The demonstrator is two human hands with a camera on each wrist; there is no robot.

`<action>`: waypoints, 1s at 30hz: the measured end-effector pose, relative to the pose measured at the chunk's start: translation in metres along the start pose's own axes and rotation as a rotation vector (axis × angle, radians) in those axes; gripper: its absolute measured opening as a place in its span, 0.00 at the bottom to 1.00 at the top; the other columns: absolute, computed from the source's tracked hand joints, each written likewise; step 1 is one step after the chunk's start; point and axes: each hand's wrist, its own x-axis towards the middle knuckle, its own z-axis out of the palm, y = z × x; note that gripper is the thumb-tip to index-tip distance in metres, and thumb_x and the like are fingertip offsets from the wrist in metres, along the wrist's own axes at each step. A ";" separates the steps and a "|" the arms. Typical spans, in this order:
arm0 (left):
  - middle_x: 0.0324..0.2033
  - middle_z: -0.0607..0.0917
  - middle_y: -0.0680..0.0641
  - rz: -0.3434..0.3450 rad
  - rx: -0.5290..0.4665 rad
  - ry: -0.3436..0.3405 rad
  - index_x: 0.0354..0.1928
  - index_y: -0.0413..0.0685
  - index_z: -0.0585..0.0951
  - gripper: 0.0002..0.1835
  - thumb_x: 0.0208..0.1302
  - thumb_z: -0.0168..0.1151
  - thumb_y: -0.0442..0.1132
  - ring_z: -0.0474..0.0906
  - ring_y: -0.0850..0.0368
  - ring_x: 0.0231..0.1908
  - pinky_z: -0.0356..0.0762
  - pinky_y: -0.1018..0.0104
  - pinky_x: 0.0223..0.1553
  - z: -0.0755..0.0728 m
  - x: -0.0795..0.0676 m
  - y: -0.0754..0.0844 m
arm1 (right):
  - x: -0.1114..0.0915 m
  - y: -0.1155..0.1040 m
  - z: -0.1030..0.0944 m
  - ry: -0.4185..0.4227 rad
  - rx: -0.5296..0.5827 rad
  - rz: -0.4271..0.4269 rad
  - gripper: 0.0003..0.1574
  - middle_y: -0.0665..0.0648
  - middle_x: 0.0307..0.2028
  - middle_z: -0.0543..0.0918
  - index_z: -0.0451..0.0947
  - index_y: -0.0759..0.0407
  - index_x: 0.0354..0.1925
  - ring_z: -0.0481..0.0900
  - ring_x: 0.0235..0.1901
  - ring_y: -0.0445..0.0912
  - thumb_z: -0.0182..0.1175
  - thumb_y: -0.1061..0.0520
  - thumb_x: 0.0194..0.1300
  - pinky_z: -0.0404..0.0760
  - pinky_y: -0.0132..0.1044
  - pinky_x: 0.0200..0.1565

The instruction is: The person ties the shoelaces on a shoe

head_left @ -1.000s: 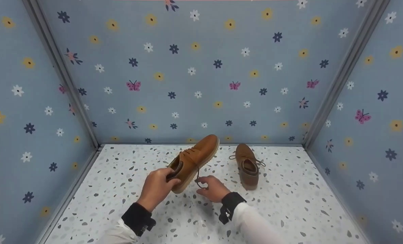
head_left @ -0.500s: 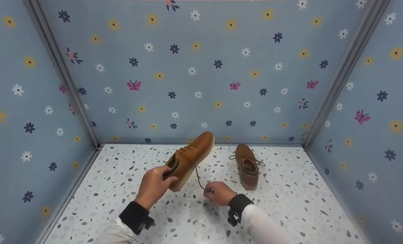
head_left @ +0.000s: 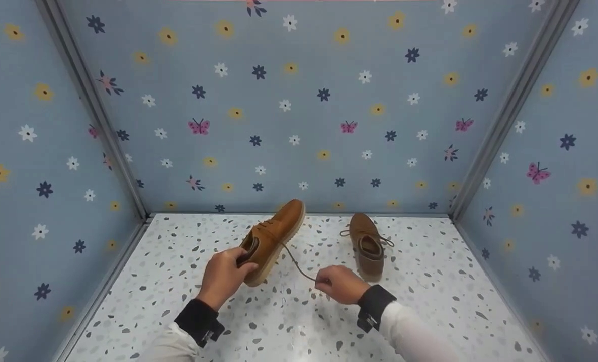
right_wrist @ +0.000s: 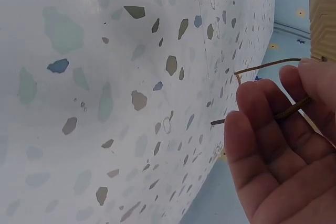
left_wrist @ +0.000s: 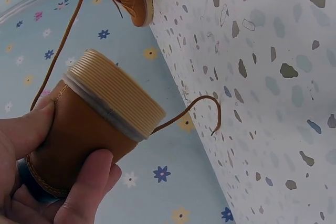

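My left hand [head_left: 223,276] grips a tan leather lace-up shoe [head_left: 278,229] by the heel, thumb on the outside and fingers at the opening. The shoe is tilted, toe up toward the back wall. From its lacing a thin brown shoelace [head_left: 297,266] stretches to my right hand [head_left: 345,284], which pinches it. In the right wrist view, the lace's tip [right_wrist: 217,123] sticks out past the curled fingers. Another lace end [left_wrist: 212,99] hangs loose beyond the heel [left_wrist: 79,124] in the left wrist view. The matching shoe [head_left: 370,266] stands right of the held one, toe to the wall.
The white speckled tabletop [head_left: 429,301] is bounded by a flowered blue back wall [head_left: 299,120] and side walls [head_left: 32,211]. Grey metal posts [head_left: 505,115] run up the corners. The second shoe's lace loops [head_left: 387,242] spread at its sides.
My right hand has moved right, drawing the shoelace out longer and straighter from the shoe. The left hand has shifted slightly left with the shoe. The other shoe has stayed put.
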 end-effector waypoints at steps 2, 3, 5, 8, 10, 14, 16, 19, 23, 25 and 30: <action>0.37 0.92 0.45 -0.017 -0.002 -0.011 0.38 0.48 0.87 0.10 0.58 0.79 0.41 0.87 0.53 0.35 0.85 0.57 0.36 0.002 -0.001 -0.003 | -0.003 0.001 -0.003 0.017 -0.012 -0.028 0.09 0.49 0.30 0.88 0.86 0.54 0.34 0.78 0.29 0.34 0.64 0.57 0.73 0.80 0.32 0.37; 0.37 0.92 0.45 -0.026 -0.002 -0.017 0.38 0.48 0.87 0.10 0.58 0.79 0.41 0.87 0.53 0.35 0.84 0.57 0.36 0.003 -0.002 -0.004 | -0.005 0.001 -0.005 0.027 -0.012 -0.040 0.09 0.50 0.30 0.88 0.86 0.54 0.34 0.79 0.29 0.35 0.64 0.57 0.73 0.80 0.32 0.38; 0.37 0.92 0.45 -0.041 -0.004 -0.026 0.38 0.49 0.87 0.10 0.58 0.79 0.41 0.87 0.53 0.35 0.84 0.57 0.36 0.005 -0.003 -0.006 | -0.008 0.002 -0.008 0.050 -0.007 -0.061 0.09 0.50 0.30 0.88 0.86 0.54 0.34 0.79 0.30 0.35 0.64 0.57 0.74 0.81 0.32 0.38; 0.37 0.92 0.45 -0.059 -0.009 -0.041 0.39 0.49 0.88 0.10 0.58 0.79 0.42 0.88 0.53 0.35 0.85 0.58 0.37 0.008 -0.005 -0.008 | -0.012 0.002 -0.013 0.080 0.014 -0.061 0.09 0.49 0.29 0.87 0.86 0.52 0.35 0.78 0.29 0.34 0.64 0.56 0.74 0.80 0.32 0.37; 0.38 0.92 0.44 -0.061 -0.012 -0.045 0.39 0.48 0.88 0.11 0.57 0.79 0.42 0.88 0.53 0.36 0.85 0.57 0.38 0.011 -0.006 -0.009 | -0.016 0.002 -0.017 0.091 0.036 -0.046 0.08 0.48 0.29 0.87 0.86 0.50 0.35 0.77 0.28 0.33 0.64 0.55 0.75 0.80 0.32 0.36; 0.38 0.92 0.43 -0.056 0.003 -0.039 0.39 0.47 0.88 0.11 0.57 0.79 0.41 0.88 0.52 0.36 0.85 0.55 0.39 0.018 -0.009 -0.009 | -0.020 0.002 -0.023 0.104 0.090 0.006 0.10 0.48 0.28 0.86 0.86 0.46 0.35 0.76 0.27 0.33 0.62 0.53 0.76 0.79 0.31 0.35; 0.37 0.92 0.44 -0.044 0.020 -0.035 0.40 0.47 0.88 0.12 0.56 0.80 0.42 0.88 0.52 0.36 0.85 0.55 0.39 0.023 -0.011 -0.008 | -0.023 0.002 -0.026 0.116 0.114 0.027 0.10 0.48 0.29 0.86 0.86 0.45 0.35 0.78 0.27 0.34 0.62 0.52 0.76 0.79 0.32 0.36; 0.35 0.92 0.44 -0.015 0.059 -0.028 0.39 0.46 0.88 0.13 0.55 0.80 0.42 0.87 0.52 0.35 0.83 0.55 0.37 0.031 -0.015 -0.007 | -0.025 0.001 -0.032 0.145 0.148 0.041 0.11 0.49 0.30 0.87 0.86 0.46 0.36 0.81 0.28 0.36 0.61 0.51 0.77 0.81 0.32 0.36; 0.33 0.91 0.45 0.030 0.116 -0.024 0.38 0.45 0.88 0.14 0.54 0.81 0.43 0.86 0.53 0.32 0.80 0.57 0.33 0.041 -0.020 -0.006 | -0.027 0.001 -0.040 0.183 0.196 0.057 0.11 0.50 0.31 0.87 0.86 0.47 0.37 0.84 0.28 0.41 0.60 0.50 0.78 0.82 0.32 0.34; 0.32 0.91 0.45 0.045 0.135 -0.027 0.38 0.45 0.87 0.14 0.54 0.81 0.43 0.86 0.53 0.30 0.79 0.58 0.31 0.046 -0.022 -0.005 | -0.028 0.001 -0.044 0.206 0.215 0.067 0.10 0.50 0.31 0.87 0.86 0.45 0.37 0.85 0.29 0.43 0.60 0.50 0.78 0.82 0.32 0.33; 0.32 0.90 0.44 0.054 0.158 -0.038 0.37 0.46 0.87 0.14 0.54 0.81 0.44 0.86 0.50 0.31 0.80 0.56 0.32 0.056 -0.028 0.000 | -0.030 0.002 -0.048 0.271 0.211 0.081 0.09 0.46 0.31 0.85 0.86 0.43 0.37 0.85 0.30 0.42 0.61 0.50 0.77 0.81 0.32 0.34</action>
